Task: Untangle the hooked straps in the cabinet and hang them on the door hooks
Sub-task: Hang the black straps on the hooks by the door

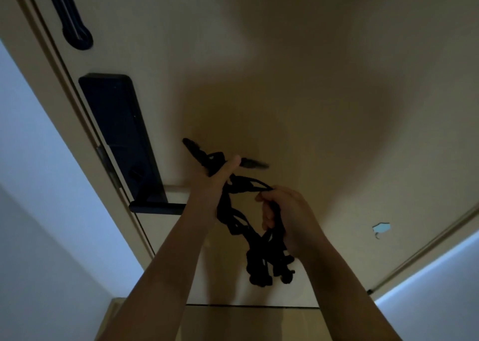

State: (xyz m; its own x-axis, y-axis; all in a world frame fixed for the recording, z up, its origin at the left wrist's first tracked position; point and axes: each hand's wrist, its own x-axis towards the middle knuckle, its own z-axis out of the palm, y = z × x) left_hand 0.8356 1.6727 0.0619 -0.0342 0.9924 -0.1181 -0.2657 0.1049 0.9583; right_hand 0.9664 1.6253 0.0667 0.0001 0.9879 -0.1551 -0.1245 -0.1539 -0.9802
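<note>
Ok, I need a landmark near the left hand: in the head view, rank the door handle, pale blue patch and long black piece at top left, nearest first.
From the left hand:
1. door handle, just left of the wrist.
2. pale blue patch, right side of the door.
3. long black piece, top left corner.

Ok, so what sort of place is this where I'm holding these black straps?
Most likely indoors at a doorway in a home, dimly lit. A beige door carries a black lock panel and lever handle, with a pale wall beside it. The straps are held up before it.
</note>
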